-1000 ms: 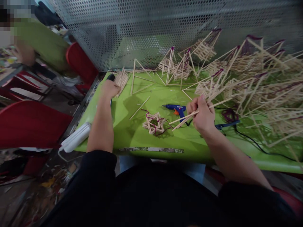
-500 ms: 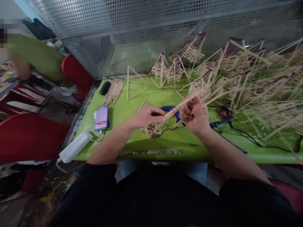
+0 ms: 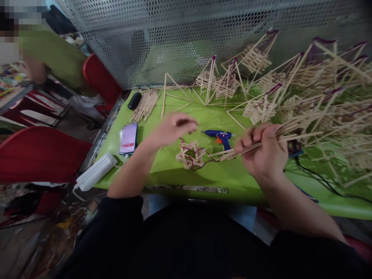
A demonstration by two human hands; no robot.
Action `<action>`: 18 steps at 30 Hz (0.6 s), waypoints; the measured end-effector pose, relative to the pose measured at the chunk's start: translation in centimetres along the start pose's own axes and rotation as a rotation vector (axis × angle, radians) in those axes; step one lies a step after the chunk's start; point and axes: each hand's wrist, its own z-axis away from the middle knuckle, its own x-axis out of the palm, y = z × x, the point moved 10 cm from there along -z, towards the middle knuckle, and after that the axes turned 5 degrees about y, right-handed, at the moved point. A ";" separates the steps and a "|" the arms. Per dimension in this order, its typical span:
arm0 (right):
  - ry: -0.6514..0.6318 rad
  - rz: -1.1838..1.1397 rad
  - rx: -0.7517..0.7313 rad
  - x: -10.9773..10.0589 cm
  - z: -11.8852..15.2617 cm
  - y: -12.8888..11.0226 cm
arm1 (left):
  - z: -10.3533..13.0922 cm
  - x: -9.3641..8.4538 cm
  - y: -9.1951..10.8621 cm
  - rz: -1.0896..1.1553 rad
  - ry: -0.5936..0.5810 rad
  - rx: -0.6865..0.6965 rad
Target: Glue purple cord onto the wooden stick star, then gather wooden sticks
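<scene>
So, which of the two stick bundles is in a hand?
The held bundle is the one in the right hand, poking out both sides; the other bundle lies on the green table beside a black object.

Plenty to see out to the left of the left hand [image 3: 174,130]!
Here's a phone [image 3: 128,140], display lit, with a white cable [image 3: 118,166] by its near end, and closer to the wearer than the hand, a long white block [image 3: 97,172] lying aslant. Beyond the hand and off to its left sits a dark rounded object [image 3: 134,100]. Well out left, there's a near red chair [image 3: 43,155], a far red chair [image 3: 100,77], and a person in a green top [image 3: 58,58] beside that one; floor litter [image 3: 68,228] lies below. Straight past the hand, a perforated metal panel [image 3: 162,38] stands right across!
</scene>
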 end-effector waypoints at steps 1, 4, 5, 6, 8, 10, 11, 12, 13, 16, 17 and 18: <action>-0.012 -0.004 0.011 0.1 0.0 -0.1 | -0.8 -2.6 -2.0 -0.116 0.153 -0.056; -0.090 0.022 0.051 0.6 0.2 0.1 | -2.2 -8.4 -8.4 -0.602 0.436 -0.333; -0.129 0.032 0.080 0.9 0.4 0.5 | -2.5 -9.1 -10.6 -0.739 0.422 -0.438; -0.169 0.038 0.116 1.2 0.7 1.0 | -2.8 -9.3 -12.6 -0.830 0.387 -0.520; -0.248 0.050 0.195 1.8 1.5 2.2 | -3.4 -9.2 -15.5 -0.883 0.343 -0.601; -0.325 0.108 0.270 2.3 2.5 3.6 | -3.7 -8.9 -17.4 -0.876 0.334 -0.630; -0.364 0.157 0.298 2.5 3.1 4.2 | -3.9 -8.7 -18.0 -0.873 0.332 -0.638; -0.403 0.212 0.316 2.6 3.6 4.8 | -3.9 -8.7 -18.5 -0.870 0.331 -0.642; -0.437 0.266 0.320 2.7 4.0 5.2 | -4.0 -8.6 -18.9 -0.864 0.331 -0.644; -0.494 0.356 0.282 2.8 4.6 5.5 | -4.1 -8.8 -19.7 -0.849 0.336 -0.635; -0.502 0.362 0.270 2.8 4.7 5.6 | -4.2 -9.0 -19.8 -0.849 0.338 -0.635; -0.505 0.364 0.264 2.7 4.7 5.6 | -4.2 -9.2 -19.9 -0.850 0.340 -0.638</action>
